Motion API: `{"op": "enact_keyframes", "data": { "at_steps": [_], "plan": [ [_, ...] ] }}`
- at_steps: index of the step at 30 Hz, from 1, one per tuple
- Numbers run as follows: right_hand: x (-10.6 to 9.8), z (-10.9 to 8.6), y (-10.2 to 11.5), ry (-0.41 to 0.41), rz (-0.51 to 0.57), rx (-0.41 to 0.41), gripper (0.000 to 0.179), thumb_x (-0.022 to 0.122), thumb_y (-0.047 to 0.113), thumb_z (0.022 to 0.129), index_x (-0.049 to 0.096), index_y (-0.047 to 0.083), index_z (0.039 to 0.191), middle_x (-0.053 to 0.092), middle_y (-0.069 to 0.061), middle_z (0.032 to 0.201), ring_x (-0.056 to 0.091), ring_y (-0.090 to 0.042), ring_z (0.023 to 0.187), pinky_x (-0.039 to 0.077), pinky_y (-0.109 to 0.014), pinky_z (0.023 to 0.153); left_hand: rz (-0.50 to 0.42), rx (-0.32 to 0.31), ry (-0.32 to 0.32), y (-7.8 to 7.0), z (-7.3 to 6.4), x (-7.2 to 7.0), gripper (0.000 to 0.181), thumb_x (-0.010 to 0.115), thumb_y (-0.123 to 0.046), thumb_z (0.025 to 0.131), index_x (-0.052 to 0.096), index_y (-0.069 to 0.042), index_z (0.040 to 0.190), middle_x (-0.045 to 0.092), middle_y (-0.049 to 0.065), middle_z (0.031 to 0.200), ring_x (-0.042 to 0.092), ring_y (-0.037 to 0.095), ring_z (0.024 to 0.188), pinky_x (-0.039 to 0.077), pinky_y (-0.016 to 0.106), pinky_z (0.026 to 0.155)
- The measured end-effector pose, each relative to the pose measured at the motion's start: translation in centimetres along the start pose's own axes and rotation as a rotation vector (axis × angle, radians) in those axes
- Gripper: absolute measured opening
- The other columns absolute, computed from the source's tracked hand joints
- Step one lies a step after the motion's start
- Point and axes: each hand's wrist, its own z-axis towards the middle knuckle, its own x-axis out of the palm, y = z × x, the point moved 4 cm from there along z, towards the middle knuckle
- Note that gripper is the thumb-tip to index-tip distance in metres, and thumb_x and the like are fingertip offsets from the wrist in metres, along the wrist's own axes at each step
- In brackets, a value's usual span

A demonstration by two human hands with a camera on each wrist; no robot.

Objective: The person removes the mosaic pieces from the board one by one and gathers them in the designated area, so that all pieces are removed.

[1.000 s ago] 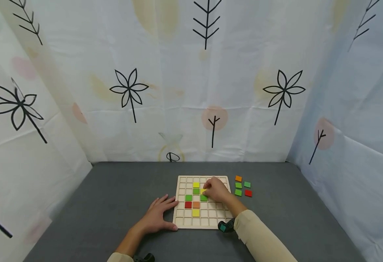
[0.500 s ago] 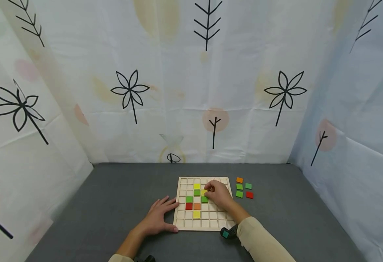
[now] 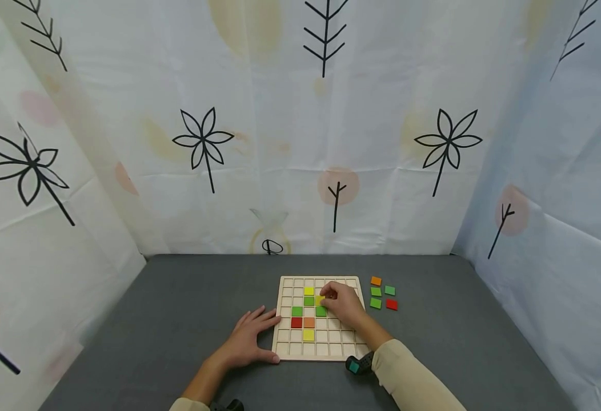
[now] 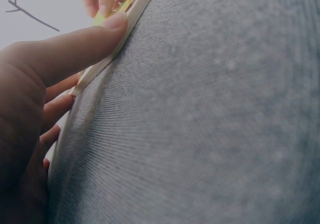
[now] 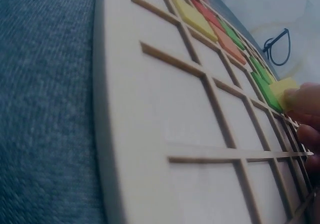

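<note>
A wooden grid board lies on the table, with square tiles in several cells. My right hand is over its upper middle, thumb and fingertips pinching a yellow tile. That tile appears tilted in the right wrist view, beside a green tile. Other tiles on the board include a red tile, an orange tile and a yellow tile near the front. My left hand rests at the board's left side, fingers spread; its thumb touches the edge.
Right of the board lie loose tiles: an orange one, several green ones and a red one. The grey table meets a patterned cloth backdrop at the back and sides.
</note>
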Motion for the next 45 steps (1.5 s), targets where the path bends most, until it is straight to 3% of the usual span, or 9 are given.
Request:
{"op": "enact_keyframes", "data": {
  "at_steps": [10,30,38,45],
  "plan": [
    [-1.0,0.1,0.1,-0.017,0.002,0.013,0.009,0.073,0.007,0.086,0.068,0.011,0.092,0.060,0.003,0.083,0.054,-0.014,0.074,0.048,-0.031,0.064,0.001,0.000,0.008,-0.1,0.0,-0.1,0.093,0.079,-0.061,0.067,0.052,-0.014,0.143,0.043,0.006,0.150,0.022,0.037,0.143,0.009,0.062,0.111],
    [-5.2,0.0,-1.1,-0.101,0.016,0.052,0.009,0.072,0.003,0.086,0.069,0.007,0.094,0.063,0.000,0.088,0.056,-0.018,0.078,0.049,-0.034,0.066,-0.003,-0.007,0.012,-0.1,-0.1,-0.1,0.093,0.079,-0.061,0.068,0.051,-0.014,0.143,0.042,0.006,0.150,0.021,0.037,0.143,0.009,0.063,0.111],
    [-6.8,-0.2,-1.8,-0.175,-0.092,0.032,0.009,0.073,0.006,0.086,0.069,0.008,0.094,0.063,0.001,0.086,0.057,-0.018,0.078,0.049,-0.034,0.066,-0.004,0.000,0.012,-0.1,-0.1,-0.1,0.092,0.079,-0.060,0.068,0.051,-0.014,0.143,0.042,0.007,0.150,0.022,0.037,0.143,0.009,0.063,0.111],
    [-8.4,-0.4,-2.5,-0.242,-0.116,0.021,0.008,0.072,0.004,0.086,0.069,0.003,0.094,0.063,-0.004,0.084,0.058,-0.021,0.075,0.049,-0.036,0.063,0.003,0.004,0.001,-0.2,0.0,-0.1,0.093,0.079,-0.061,0.067,0.053,-0.014,0.142,0.044,0.008,0.149,0.023,0.039,0.142,0.010,0.064,0.110]
  ]
}}
